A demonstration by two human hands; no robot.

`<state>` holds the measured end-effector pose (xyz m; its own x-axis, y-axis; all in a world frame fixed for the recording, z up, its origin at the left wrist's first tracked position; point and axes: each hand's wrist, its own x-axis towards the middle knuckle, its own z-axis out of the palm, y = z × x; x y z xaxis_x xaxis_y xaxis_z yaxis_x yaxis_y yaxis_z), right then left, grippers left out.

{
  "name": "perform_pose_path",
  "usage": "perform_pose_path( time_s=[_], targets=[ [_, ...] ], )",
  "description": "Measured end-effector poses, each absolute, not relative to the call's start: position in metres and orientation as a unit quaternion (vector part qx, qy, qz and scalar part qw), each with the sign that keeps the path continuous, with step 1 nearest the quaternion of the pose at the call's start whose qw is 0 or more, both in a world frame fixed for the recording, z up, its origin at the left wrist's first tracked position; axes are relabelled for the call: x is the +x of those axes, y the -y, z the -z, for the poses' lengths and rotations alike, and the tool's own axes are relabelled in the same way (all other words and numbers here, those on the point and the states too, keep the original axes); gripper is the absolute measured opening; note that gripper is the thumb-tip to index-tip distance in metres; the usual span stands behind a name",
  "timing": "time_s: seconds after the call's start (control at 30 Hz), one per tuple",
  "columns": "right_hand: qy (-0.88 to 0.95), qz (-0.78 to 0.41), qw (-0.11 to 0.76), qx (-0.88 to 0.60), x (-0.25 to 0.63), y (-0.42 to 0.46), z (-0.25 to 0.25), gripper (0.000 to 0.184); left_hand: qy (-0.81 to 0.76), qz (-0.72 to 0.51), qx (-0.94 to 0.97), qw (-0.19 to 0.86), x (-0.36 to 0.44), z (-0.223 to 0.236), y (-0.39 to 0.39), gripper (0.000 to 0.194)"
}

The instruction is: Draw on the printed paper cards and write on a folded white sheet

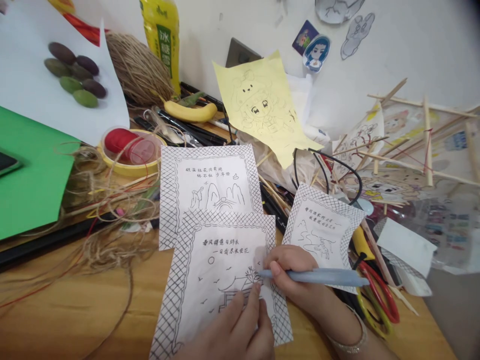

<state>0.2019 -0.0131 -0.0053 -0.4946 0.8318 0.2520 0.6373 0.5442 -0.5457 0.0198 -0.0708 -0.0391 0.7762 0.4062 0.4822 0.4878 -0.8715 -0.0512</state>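
Note:
My right hand (296, 280) is closed round a light blue pen (318, 276), whose tip touches an ink drawing on a white sheet with a cross-hatched border (210, 280). My left hand (236, 330) lies on the lower part of that sheet, its fingers stretched out and a fingertip pressing next to the pen tip. A second bordered drawing (210, 185) lies just behind, partly under the first. A third bordered sheet (322, 230) lies to the right, behind my right hand.
A yellow sheet with a cartoon sketch (262, 107) stands at the back. Raffia twine (105, 220), a tape roll with red lid (129, 147), green card (30, 175), pens, a yellow bottle (161, 35) crowd the left. Stick-framed kites (412, 150) and scissors (375, 295) lie right.

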Motion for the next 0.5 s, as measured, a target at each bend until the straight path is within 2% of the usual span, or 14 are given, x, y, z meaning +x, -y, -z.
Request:
perform_pose_path(
  time_s=[0.2, 0.5],
  targets=[
    [0.855, -0.209, 0.254, -0.402, 0.2019, 0.0125, 0.0074, 0.035, 0.238, 0.243, -0.936, 0.093, 0.0206, 0.0431, 0.0713, 0.022],
    [0.846, -0.195, 0.254, -0.427, 0.2024, 0.0131, 0.0048, 0.036, 0.237, 0.248, -0.935, 0.096, 0.0208, 0.0413, 0.0707, 0.017]
  ],
)
